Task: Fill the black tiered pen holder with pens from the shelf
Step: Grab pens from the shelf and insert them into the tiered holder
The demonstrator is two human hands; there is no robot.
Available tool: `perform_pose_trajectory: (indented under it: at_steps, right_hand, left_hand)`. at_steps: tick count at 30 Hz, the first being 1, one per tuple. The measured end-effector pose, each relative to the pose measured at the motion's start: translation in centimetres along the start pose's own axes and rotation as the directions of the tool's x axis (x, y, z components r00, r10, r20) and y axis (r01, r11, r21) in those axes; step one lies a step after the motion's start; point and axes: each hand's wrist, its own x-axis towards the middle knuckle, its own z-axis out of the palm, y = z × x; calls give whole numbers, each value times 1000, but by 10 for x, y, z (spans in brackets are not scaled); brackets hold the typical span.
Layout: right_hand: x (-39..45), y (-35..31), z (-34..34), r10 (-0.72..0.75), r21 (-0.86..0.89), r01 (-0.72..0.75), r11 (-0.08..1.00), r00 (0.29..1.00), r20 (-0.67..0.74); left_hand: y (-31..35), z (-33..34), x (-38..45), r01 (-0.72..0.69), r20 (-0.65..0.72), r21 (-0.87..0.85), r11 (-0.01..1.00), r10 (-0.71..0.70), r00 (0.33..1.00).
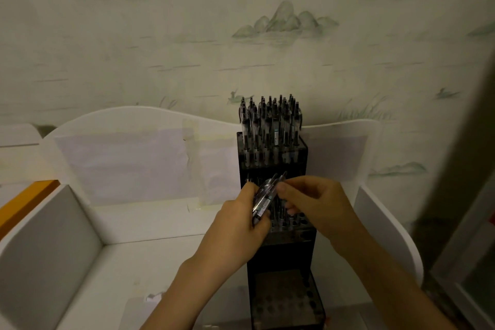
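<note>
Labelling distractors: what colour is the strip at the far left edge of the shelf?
Orange: the strip runs along the far left of the white shelf, seen in the head view.

This is looking like a room in a home, or perhaps a small stationery corner; the view is not settling which. Pale wallpaper (281, 21) printed with soft green mountains, reeds and small boats is covering the wall behind. A white desktop shelf (150, 225) with a wavy back panel and upright dividers is standing against it, with sheets of paper (120, 163) taped on. A black tiered pen holder (272, 153) is sitting in it, its top tier crowded with clear pens (270, 120). An orange edge (29, 198) is showing at the left.
</note>
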Motion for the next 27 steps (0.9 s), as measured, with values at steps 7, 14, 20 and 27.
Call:
perform_pose_trajectory:
  at_steps: [7,14,20,27]
  right_hand:
    - [4,-4,-3,156,251,-153,956,988,9]
    - [17,-17,-36,48,331,70,941,941,-335]
    - [15,2,-42,-321,-307,213,928,874,-365]
    - [17,24,-24,-419,-442,282,851,873,-250]
  left_hand:
    - [1,8,2,-2,14,-1,1000,2,1000]
    - [-7,8,0,6,14,29,1000,-6,1000]
    - [-10,3,5,23,-7,23,999,-23,1000]
    - [-9,3,10,4,-4,47,999,-3,1000]
